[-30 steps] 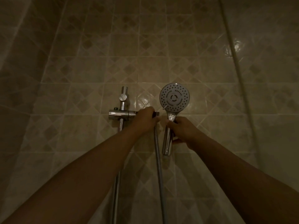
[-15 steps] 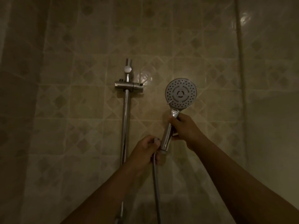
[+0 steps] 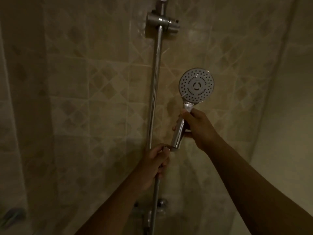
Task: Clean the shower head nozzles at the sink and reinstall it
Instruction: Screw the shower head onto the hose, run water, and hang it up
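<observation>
Far left, low: a small blurred object point(image 3: 11, 216), colours faint, not identifiable. The tiled wall point(image 3: 84, 99) fills the background in dim light.

The chrome slide rail point(image 3: 155, 92) runs upright, left of centre. Its holder bracket point(image 3: 160, 20) now sits near the top edge; 0.5 s ago it was at mid-height, so the view has dropped down the wall and more rail shows below it. The bracket holds nothing.

The left hand point(image 3: 155, 164) has its fingers curled tight around the top end of the hose point(image 3: 156, 195), directly under the handle's base. It was at this spot 0.5 s ago; 1.0 s ago it was up at the bracket. The hose hangs straight down from the fist. A dim metal fitting point(image 3: 161, 206) sits on the wall behind it, detail unclear.

The shower head point(image 3: 196, 85) is off the bracket, in the air right of the rail, nozzle face toward the camera, tilted slightly right. Its handle point(image 3: 177, 139) slants down-left to meet the hose end at the left hand. Attitude is much as 0.5 s ago.

The right hand point(image 3: 199, 128) is wrapped firmly around the upper handle, just under the head, as in both earlier frames.
</observation>
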A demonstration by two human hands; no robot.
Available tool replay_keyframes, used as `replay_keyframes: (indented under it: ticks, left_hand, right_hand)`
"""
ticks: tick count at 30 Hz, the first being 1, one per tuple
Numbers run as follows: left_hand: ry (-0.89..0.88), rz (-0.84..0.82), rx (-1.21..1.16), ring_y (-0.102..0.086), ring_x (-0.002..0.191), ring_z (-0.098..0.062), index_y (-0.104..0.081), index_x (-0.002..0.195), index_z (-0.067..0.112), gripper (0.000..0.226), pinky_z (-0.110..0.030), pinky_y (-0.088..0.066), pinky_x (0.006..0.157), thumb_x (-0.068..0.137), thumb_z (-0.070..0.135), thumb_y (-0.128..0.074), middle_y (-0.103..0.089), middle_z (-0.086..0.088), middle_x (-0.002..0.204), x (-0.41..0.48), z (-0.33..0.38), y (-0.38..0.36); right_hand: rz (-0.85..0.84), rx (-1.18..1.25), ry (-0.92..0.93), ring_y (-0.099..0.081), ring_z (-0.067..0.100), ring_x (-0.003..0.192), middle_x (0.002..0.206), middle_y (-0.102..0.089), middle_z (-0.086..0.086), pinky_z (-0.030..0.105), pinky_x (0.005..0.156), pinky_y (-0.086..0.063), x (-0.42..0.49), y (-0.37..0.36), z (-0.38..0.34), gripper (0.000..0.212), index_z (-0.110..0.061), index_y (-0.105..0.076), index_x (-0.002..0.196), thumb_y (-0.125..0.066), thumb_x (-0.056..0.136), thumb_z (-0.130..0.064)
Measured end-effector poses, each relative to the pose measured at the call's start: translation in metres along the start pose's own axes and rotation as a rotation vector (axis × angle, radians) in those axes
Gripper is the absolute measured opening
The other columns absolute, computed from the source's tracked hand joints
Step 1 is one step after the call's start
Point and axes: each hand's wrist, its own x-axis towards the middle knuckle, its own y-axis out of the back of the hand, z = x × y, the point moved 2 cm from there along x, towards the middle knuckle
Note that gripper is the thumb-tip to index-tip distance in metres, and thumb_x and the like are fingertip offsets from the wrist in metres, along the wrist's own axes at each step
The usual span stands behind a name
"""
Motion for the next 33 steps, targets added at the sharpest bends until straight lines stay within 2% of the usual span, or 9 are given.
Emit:
replay_keyframes:
  ticks: [3, 5, 7, 13, 18, 22, 26, 30, 33]
  left_hand:
    - [0.061, -0.004, -0.042, -0.030, 0.044, -0.006, -0.068, 0.097, 0.029, 0.014, -0.018, -0.029, 0.040, 0.093, 0.038, -0.058, -0.043, 0.008, 0.061, -0.023, -0.016, -0.005]
    - [0.100, -0.014, -0.044, -0.028, 0.045, -0.006, -0.065, 0.109, 0.019, 0.022, -0.018, -0.028, 0.040, 0.096, 0.034, -0.056, -0.041, 0.007, 0.062, -0.036, -0.026, -0.008]
    - [0.132, -0.028, -0.033, -0.028, 0.047, -0.007, -0.061, 0.114, 0.014, 0.030, -0.019, -0.028, 0.041, 0.095, 0.037, -0.058, -0.038, 0.005, 0.063, -0.046, -0.036, -0.010]
    - [0.206, -0.045, -0.079, -0.029, 0.046, -0.006, -0.064, 0.115, 0.017, 0.035, -0.020, -0.028, 0.041, 0.093, 0.044, -0.061, -0.039, 0.007, 0.062, -0.068, -0.070, -0.025]
    - [0.279, -0.010, -0.124, -0.028, 0.046, -0.005, -0.066, 0.110, 0.017, 0.034, -0.019, -0.026, 0.041, 0.091, 0.045, -0.063, -0.039, 0.007, 0.063, -0.084, -0.098, -0.047]
    - [0.335, 0.035, -0.240, -0.027, 0.045, -0.005, -0.067, 0.102, 0.016, 0.028, -0.018, -0.027, 0.041, 0.091, 0.041, -0.063, -0.038, 0.005, 0.064, -0.095, -0.116, -0.065]
    - [0.399, 0.022, -0.404, -0.024, 0.045, -0.006, -0.061, 0.099, 0.012, 0.030, -0.019, -0.025, 0.040, 0.088, 0.039, -0.065, -0.034, 0.003, 0.064, -0.105, -0.128, -0.076]
    - [0.403, -0.082, -0.565, -0.029, 0.041, -0.003, -0.060, 0.097, 0.013, 0.032, -0.018, -0.028, 0.039, 0.085, 0.042, -0.070, -0.037, 0.005, 0.061, -0.113, -0.132, -0.080]
    - [0.393, -0.104, -0.636, -0.033, 0.040, -0.002, -0.061, 0.097, 0.013, 0.032, -0.018, -0.030, 0.039, 0.084, 0.040, -0.072, -0.040, 0.006, 0.061, -0.113, -0.129, -0.080]
  right_hand:
    - [0.006, -0.003, -0.048, -0.073, 0.029, 0.074, 0.076, -0.067, 0.007, 0.045, 0.065, -0.061, -0.019, -0.005, 0.020, 0.027, -0.004, -0.059, 0.102, -0.048, 0.102, -0.029]
    - [0.011, 0.019, -0.076, -0.073, 0.030, 0.074, 0.073, -0.067, 0.006, 0.051, 0.071, -0.060, -0.028, -0.006, 0.030, 0.028, -0.002, -0.058, 0.101, -0.048, 0.102, -0.029]
    - [0.014, 0.034, -0.094, -0.073, 0.030, 0.075, 0.072, -0.067, 0.005, 0.050, 0.072, -0.059, -0.036, -0.006, 0.039, 0.029, -0.002, -0.058, 0.102, -0.049, 0.101, -0.029]
    - [-0.007, 0.066, -0.115, -0.072, 0.027, 0.072, 0.076, -0.066, 0.008, 0.043, 0.065, -0.061, -0.063, -0.003, 0.073, 0.030, 0.001, -0.058, 0.104, -0.050, 0.101, -0.028]
    - [-0.039, 0.137, -0.145, -0.070, 0.029, 0.078, 0.080, -0.067, 0.009, 0.052, 0.080, -0.059, -0.086, 0.009, 0.106, 0.027, -0.001, -0.058, 0.101, -0.049, 0.102, -0.026]
    - [-0.085, 0.346, -0.177, -0.069, 0.029, 0.084, 0.085, -0.066, 0.010, 0.052, 0.086, -0.057, -0.102, 0.015, 0.126, 0.022, -0.003, -0.058, 0.099, -0.046, 0.103, -0.022]
    - [-0.143, 0.518, -0.244, -0.070, 0.031, 0.088, 0.092, -0.067, 0.014, 0.048, 0.083, -0.058, -0.112, 0.017, 0.141, 0.018, -0.005, -0.053, 0.109, -0.046, 0.102, -0.020]
    - [-0.239, 0.661, -0.281, -0.057, 0.015, 0.062, 0.077, -0.060, 0.007, 0.031, 0.064, -0.054, -0.118, 0.014, 0.147, 0.012, -0.011, -0.051, 0.092, -0.045, 0.101, -0.016]
    - [-0.234, 0.862, -0.311, -0.045, 0.009, 0.053, 0.067, -0.050, -0.001, 0.024, 0.054, -0.046, -0.118, 0.011, 0.149, 0.015, -0.015, -0.047, 0.086, -0.041, 0.100, -0.015]
